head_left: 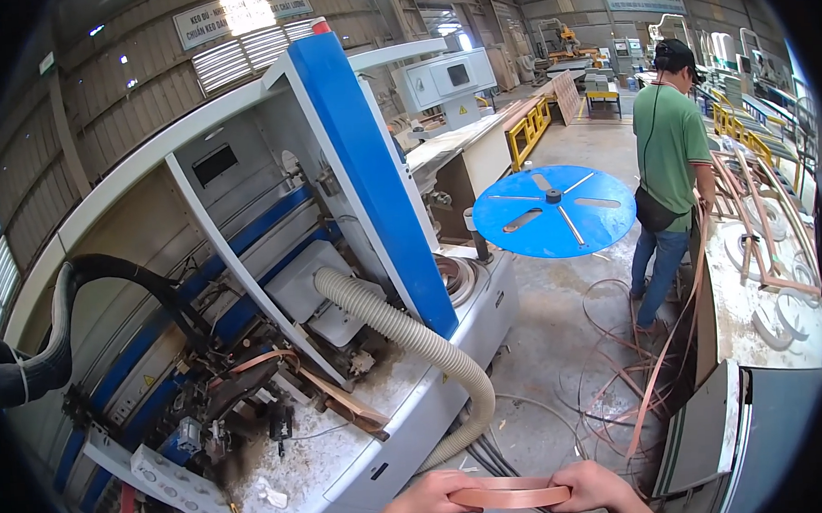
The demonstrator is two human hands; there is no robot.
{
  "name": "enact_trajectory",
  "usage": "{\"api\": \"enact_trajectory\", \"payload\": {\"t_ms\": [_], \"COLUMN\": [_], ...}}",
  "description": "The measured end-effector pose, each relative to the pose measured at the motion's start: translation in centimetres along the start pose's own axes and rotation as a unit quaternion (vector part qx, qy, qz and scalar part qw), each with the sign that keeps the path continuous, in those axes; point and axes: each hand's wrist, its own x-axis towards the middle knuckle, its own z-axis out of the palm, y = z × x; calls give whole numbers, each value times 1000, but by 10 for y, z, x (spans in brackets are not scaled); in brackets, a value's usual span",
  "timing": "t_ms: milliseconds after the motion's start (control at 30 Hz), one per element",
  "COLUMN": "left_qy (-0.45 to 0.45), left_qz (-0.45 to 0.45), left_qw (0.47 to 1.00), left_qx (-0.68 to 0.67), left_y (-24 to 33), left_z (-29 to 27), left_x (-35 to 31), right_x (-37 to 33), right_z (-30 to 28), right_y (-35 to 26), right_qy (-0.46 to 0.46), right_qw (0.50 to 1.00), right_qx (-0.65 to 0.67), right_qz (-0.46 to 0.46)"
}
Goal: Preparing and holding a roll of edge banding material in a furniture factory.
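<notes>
While a blue disc (549,225) sits ahead, the hands (432,494) (588,486) grip a copper-coloured band (510,497); one each side.

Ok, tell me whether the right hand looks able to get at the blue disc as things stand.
Probably not: the right hand is gripping the coiled copper-coloured strip, and the blue disc seems too far ahead for an outstretched arm.

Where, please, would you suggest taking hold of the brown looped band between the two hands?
Probably at the left and right ends of the brown looped band, one hand coming from each side, as the left hand and right hand grip it: it shows as a narrow oval, so opposite holds should balance it.
</notes>
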Motion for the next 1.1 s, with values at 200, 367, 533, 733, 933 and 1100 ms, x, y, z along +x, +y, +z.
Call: {"api": "enact_trajectory", "payload": {"t_ms": [200,367,533,733,933,1100], "left_qy": [57,-17,-25,14,-49,-25], "left_qz": [44,-46,-62,-56,-36,-20], "left_qw": [993,999,995,998,998,997], "left_qx": [94,5,79,-23,-12,71], "left_y": [52,116,71,-2,3,70], "left_z": [-6,-3,-1,0,-4,14], "left_x": [37,67,33,-3,9,49], "right_x": [14,23,25,18,26,31], "right_z": [9,8,-8,-18,-3,-3], "right_y": [-18,-28,-62,-58,-56,-67], "right_qy": [-1,6,41,-42,-34,-24], "right_qw": [991,989,999,992,990,992], "right_qx": [-126,-147,-25,38,-46,-74], "right_qz": [36,9,-23,114,132,100]}}
